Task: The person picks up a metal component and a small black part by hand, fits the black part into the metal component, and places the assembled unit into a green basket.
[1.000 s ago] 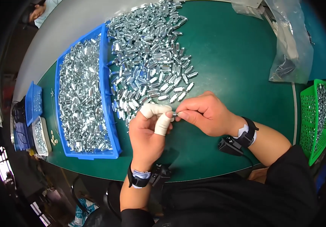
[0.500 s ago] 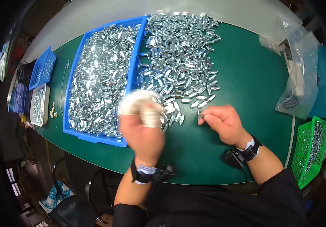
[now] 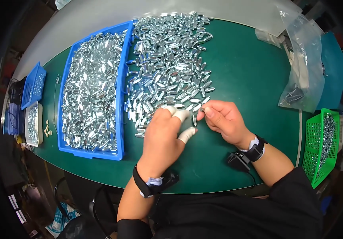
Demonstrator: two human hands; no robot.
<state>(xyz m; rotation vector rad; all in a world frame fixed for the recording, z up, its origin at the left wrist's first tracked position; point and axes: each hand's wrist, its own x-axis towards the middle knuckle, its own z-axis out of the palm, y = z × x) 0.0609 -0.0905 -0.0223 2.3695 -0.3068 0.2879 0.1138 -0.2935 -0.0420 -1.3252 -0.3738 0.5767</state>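
Note:
My left hand (image 3: 162, 133), with white coverings on its thumb and fingertips, reaches over the near edge of a loose heap of shiny hexagonal metal pieces (image 3: 171, 59). Thumb and fingers are apart, with one metal piece (image 3: 194, 120) just past their tips; no grip on it shows. Close by on the right, my right hand (image 3: 225, 121) is closed in a pinch on a small dark metal piece (image 3: 202, 109), mostly covered by the fingertips. Left of the heap stands a blue tray (image 3: 119, 107) full of the same kind of pieces.
At the far left are a small blue basket (image 3: 40, 81), a white tray (image 3: 40, 123) and several small round discs (image 3: 47, 129). A clear plastic bag (image 3: 304, 67) lies at the right, above a green basket (image 3: 308, 157) of small metal parts. A grey panel borders the green table's back.
My left hand, blurred and beside the blue tray before, has moved right to the near edge of the heap, close to my right hand. The right hand keeps its pinch. The view has shifted slightly.

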